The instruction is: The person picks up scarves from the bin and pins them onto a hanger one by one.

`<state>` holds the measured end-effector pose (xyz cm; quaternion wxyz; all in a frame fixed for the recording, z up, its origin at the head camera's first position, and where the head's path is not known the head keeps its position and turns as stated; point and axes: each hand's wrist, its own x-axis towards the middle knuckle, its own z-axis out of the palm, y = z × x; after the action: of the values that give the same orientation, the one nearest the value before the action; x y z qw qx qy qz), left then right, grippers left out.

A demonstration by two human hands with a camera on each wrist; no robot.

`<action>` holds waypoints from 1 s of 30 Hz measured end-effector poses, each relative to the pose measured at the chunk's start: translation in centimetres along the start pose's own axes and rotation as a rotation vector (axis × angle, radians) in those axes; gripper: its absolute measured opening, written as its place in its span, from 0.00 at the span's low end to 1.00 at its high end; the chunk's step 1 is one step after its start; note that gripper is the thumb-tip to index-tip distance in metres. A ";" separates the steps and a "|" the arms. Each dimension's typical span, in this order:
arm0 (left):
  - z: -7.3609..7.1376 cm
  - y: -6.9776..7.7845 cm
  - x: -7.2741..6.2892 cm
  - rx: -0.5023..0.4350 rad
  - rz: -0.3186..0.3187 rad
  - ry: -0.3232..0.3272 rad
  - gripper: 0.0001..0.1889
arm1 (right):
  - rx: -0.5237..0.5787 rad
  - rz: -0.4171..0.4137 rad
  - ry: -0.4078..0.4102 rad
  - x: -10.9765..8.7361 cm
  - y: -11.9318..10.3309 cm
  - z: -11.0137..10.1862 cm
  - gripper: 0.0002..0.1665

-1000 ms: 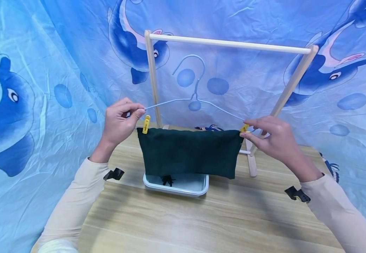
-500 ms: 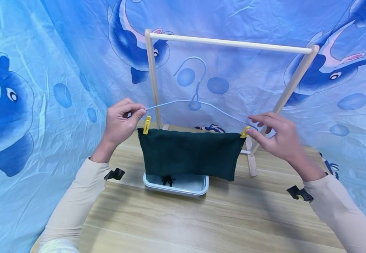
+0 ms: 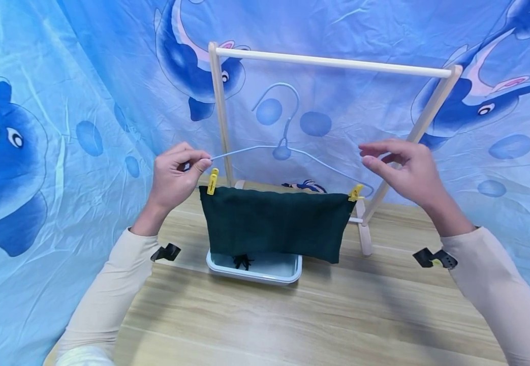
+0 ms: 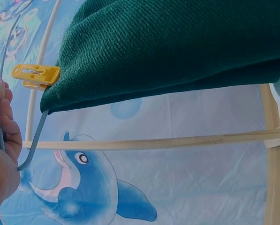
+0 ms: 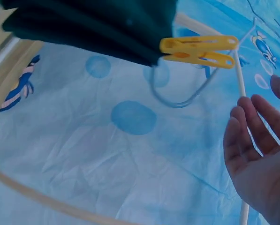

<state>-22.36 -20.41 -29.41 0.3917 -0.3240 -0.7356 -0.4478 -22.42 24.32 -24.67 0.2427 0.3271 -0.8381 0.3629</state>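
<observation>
A dark green cloth [image 3: 276,223] hangs folded over the lower bar of a light blue wire hanger [image 3: 251,148]. Yellow clothespins clip it at both top corners: the left clothespin [image 3: 212,181] and the right clothespin [image 3: 356,192]. My left hand [image 3: 176,175] pinches the hanger's left arm between thumb and fingers, just above the left clothespin. Up and to the right of the right clothespin, my right hand [image 3: 404,170] is apart from hanger and cloth, its fingers loosely bent around nothing. In the right wrist view, that clothespin [image 5: 198,44] grips the cloth's corner by itself.
Behind the hanger stands a wooden rack with a white top rail [image 3: 333,62]. A pale blue tray [image 3: 255,277] with a black tasselled thing [image 3: 243,261] sits on the wooden table [image 3: 265,325], partly behind the cloth. Dolphin-printed blue sheeting [image 3: 123,46] surrounds the table.
My right hand has let go of the right clothespin and moved up and to the right, away from the hanger. That side has sunk slightly. The left hand keeps its hold.
</observation>
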 end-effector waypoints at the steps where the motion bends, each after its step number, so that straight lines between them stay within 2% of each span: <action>1: 0.0 0.0 0.0 0.001 0.002 -0.001 0.02 | 0.016 0.015 -0.026 0.4 -0.1 0.0 0.17; 5: 0.1 0.1 0.1 0.001 0.004 -0.001 0.03 | 0.071 0.051 -0.132 1.7 -0.6 0.3 0.18; 9: 0.2 0.1 0.0 -0.009 -0.003 0.008 0.04 | 0.108 0.041 -0.207 2.7 -1.0 1.1 0.17; 15: 0.2 0.4 0.1 0.001 -0.009 0.005 0.03 | 0.140 -0.005 -0.256 3.6 -1.1 2.3 0.17; 21: 0.1 0.4 0.2 0.011 -0.010 -0.003 0.03 | 0.174 0.026 -0.318 3.9 -0.7 3.1 0.16; 26: 0.1 0.2 0.1 0.016 -0.009 0.002 0.03 | 0.270 0.035 -0.379 4.2 -0.5 3.5 0.16; 30: 0.1 0.1 0.2 0.018 -0.003 0.001 0.04 | 0.329 0.049 -0.386 4.3 -0.5 3.5 0.13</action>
<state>-22.39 -20.27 -29.25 0.3944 -0.3193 -0.7398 -0.4417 -25.56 19.75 -23.86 0.0129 0.4050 -0.8062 0.4311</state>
